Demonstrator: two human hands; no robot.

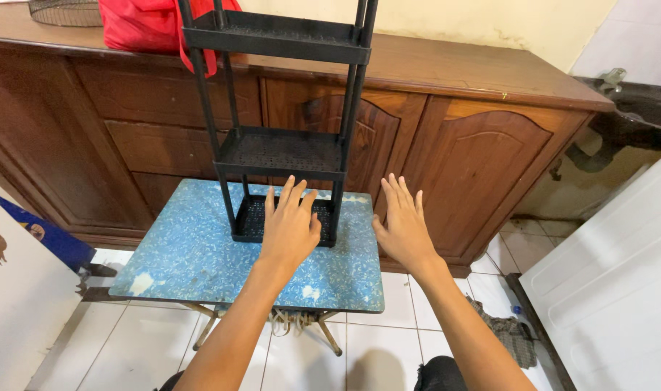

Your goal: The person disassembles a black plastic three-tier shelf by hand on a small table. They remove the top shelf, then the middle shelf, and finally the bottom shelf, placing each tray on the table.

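Observation:
A black three-tier plastic rack (pixel 281 152) stands upright on a small blue patterned table (pixel 193 253). My left hand (pixel 290 226) is stretched out flat, fingers spread, over the table just in front of the rack's lowest shelf, holding nothing. My right hand (pixel 404 226) is also flat with fingers apart, hovering past the table's right edge, to the right of the rack, empty. Neither hand visibly touches the rack.
A long brown wooden cabinet (pixel 453 137) runs behind the table, with a red bag (pixel 145 25) and a wire basket (pixel 62 11) on top. A white panel (pixel 620 282) stands at right, a dark sink (pixel 645 108) beyond it, a grey rag (pixel 508 333) on the white tiled floor.

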